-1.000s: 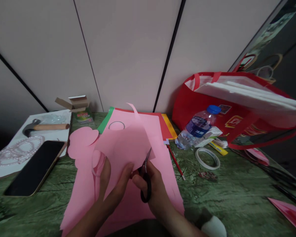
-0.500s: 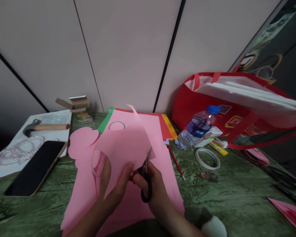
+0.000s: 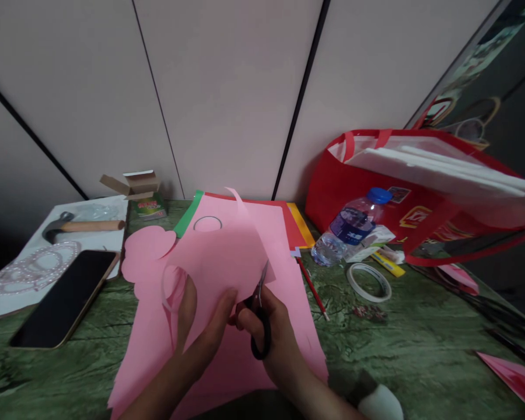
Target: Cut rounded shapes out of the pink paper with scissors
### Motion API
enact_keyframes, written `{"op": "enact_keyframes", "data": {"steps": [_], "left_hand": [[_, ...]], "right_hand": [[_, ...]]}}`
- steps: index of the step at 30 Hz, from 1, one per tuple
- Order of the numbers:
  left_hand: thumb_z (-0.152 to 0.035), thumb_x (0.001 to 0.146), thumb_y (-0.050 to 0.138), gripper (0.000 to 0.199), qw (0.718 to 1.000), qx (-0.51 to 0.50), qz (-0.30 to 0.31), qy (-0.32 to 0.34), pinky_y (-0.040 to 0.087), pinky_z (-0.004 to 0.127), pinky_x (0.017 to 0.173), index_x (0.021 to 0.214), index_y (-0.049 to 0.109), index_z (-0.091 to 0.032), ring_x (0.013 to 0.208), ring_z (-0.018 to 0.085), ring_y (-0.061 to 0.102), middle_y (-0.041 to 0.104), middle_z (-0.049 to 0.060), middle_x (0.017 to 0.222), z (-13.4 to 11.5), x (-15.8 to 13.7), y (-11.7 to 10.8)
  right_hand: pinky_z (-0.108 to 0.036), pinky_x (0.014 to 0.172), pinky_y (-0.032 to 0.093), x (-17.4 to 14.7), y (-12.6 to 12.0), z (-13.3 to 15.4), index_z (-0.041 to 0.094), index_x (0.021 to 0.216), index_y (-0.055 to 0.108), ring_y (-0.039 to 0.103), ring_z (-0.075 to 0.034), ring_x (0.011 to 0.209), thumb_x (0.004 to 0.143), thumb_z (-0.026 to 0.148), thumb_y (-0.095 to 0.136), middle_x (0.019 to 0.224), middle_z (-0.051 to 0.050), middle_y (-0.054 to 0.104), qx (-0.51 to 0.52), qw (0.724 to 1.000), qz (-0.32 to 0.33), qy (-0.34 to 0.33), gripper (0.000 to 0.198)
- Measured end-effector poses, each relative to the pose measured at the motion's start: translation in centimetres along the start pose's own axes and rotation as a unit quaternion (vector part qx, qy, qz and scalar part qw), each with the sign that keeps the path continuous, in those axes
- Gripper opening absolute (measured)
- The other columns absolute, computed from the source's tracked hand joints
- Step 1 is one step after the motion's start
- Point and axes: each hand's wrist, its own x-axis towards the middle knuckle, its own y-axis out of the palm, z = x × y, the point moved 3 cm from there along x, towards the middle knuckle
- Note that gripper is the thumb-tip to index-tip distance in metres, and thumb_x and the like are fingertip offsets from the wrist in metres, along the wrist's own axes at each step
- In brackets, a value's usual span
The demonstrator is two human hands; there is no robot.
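Pink paper (image 3: 223, 254), plain, thin strip (image 3: 242, 205) curling; left fingers (image 3: 224, 306) clamped on paper, right fingers (image 3: 273, 301) on scissors (image 3: 267, 335).

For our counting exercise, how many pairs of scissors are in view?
2: the scissors in the right hand, and a second pair on the table at far right. Others could be hidden, perhaps in the red bag.

A head-worn camera looks down on pink paper (image 3: 231, 361) from its near side. It faces the wall (image 3: 227, 105) beyond.
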Motion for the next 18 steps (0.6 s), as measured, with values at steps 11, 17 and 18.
{"op": "enact_keyframes", "data": {"steps": [11,17,18], "left_hand": [[-0.048,0.066,0.06,0.067,0.993,0.016,-0.05,-0.107,0.037,0.045,0.092,0.126,0.039,-0.024,0.107,0.03,0.05,0.054,0.009,0.117,-1.6,0.1,0.4],[-0.043,0.066,0.061,0.068,0.993,-0.013,-0.026,-0.111,0.039,0.041,0.092,0.127,0.038,-0.024,0.104,0.026,0.053,0.057,0.007,0.115,-1.3,0.4,0.5],[-0.043,0.066,0.062,0.068,0.994,-0.017,-0.027,-0.106,0.039,0.041,0.092,0.127,0.038,-0.024,0.105,0.027,0.053,0.056,0.007,0.115,-1.1,0.5,0.5]], "right_hand": [[-0.025,0.051,0.038,0.2,0.2,0.3,0.017,0.072,0.047,0.049,-0.011,0.051,0.065,0.038,0.065,0.054,0.005,0.05,-0.002,1.0,-0.019,0.021,0.028],[-0.023,0.049,0.038,0.3,0.2,0.4,0.017,0.071,0.046,0.049,-0.01,0.049,0.063,0.038,0.065,0.051,0.006,0.051,-0.013,0.999,-0.031,0.037,0.03],[-0.023,0.05,0.039,0.3,0.2,0.4,0.017,0.071,0.045,0.049,-0.01,0.049,0.063,0.038,0.066,0.051,0.006,0.051,-0.012,0.999,-0.03,0.039,0.03]]}}
